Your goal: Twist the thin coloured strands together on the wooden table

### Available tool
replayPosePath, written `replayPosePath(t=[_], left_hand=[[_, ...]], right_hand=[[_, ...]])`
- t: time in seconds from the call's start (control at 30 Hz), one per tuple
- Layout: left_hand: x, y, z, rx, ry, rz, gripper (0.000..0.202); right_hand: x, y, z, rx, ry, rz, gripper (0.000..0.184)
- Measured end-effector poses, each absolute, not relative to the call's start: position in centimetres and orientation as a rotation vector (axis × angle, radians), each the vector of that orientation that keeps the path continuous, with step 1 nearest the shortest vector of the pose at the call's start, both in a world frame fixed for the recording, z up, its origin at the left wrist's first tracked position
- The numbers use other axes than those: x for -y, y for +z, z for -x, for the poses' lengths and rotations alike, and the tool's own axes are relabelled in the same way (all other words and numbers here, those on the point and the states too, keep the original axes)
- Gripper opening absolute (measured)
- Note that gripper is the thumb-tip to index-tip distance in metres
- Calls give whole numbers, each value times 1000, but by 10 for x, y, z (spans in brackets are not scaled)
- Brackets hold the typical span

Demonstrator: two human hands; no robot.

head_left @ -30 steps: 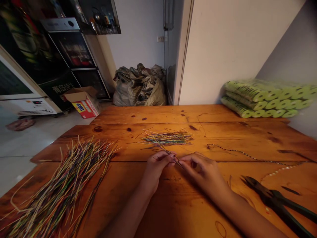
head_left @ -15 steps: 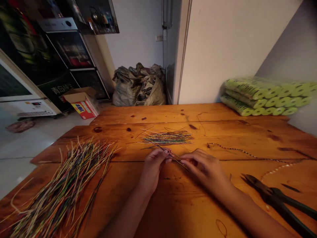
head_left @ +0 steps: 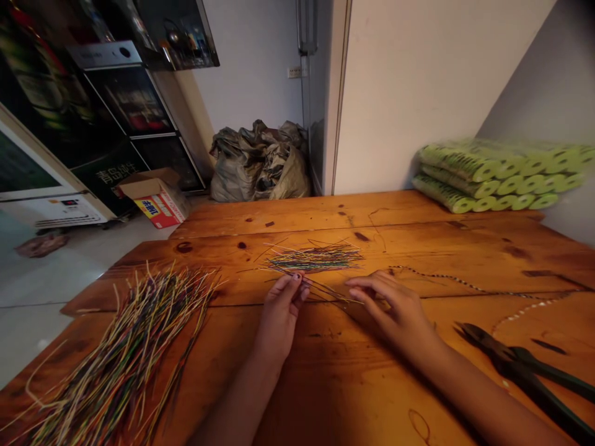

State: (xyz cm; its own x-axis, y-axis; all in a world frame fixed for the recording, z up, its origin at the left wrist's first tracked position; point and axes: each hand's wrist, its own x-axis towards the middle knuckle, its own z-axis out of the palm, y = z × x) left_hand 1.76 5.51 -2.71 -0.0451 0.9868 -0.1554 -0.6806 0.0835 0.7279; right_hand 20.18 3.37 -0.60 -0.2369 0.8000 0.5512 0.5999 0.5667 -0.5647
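My left hand (head_left: 281, 313) rests on the wooden table (head_left: 320, 384) with its fingers pinched on a few thin coloured strands (head_left: 328, 291). These strands slant to the right, and their far ends lie just past the fingertips of my right hand (head_left: 395, 306). That hand is open, its fingers apart and holding nothing. Directly beyond the hands lies a small bundle of thin multicoloured strands (head_left: 316, 259). A much larger loose pile of similar strands (head_left: 125, 347) spreads across the left of the table.
A long beaded cord (head_left: 465, 288) runs across the right of the table, and dark-handled cutting pliers (head_left: 520, 371) lie at the front right. Green foam rolls (head_left: 483, 176) sit at the far right corner. Sacks (head_left: 258, 164) and a cardboard box (head_left: 155, 201) stand on the floor beyond.
My right hand has let go of the strands and moved right, its fingers opening. My left hand has drawn slightly back and to the left. The view has tilted slightly.
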Motion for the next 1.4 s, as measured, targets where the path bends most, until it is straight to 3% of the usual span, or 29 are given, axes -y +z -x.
replayPosePath(t=[0.4, 0.77, 1.07, 1.4], left_hand=[[-49, -25, -23, -766, 1376, -688, 13], [-50, -27, -22, -804, 1392, -721, 13], [-44, -26, -25, -831, 1263, -905, 11], [-43, -26, -25, -762, 1099, -1075, 9]], right_hand=[[-36, -2, -193, 1849, 831, 1158, 20], [-34, -1, -194, 1856, 753, 1172, 18], [-32, 1, -193, 1732, 1446, 1009, 37], [-27, -6, -193, 1421, 1781, 906, 24]])
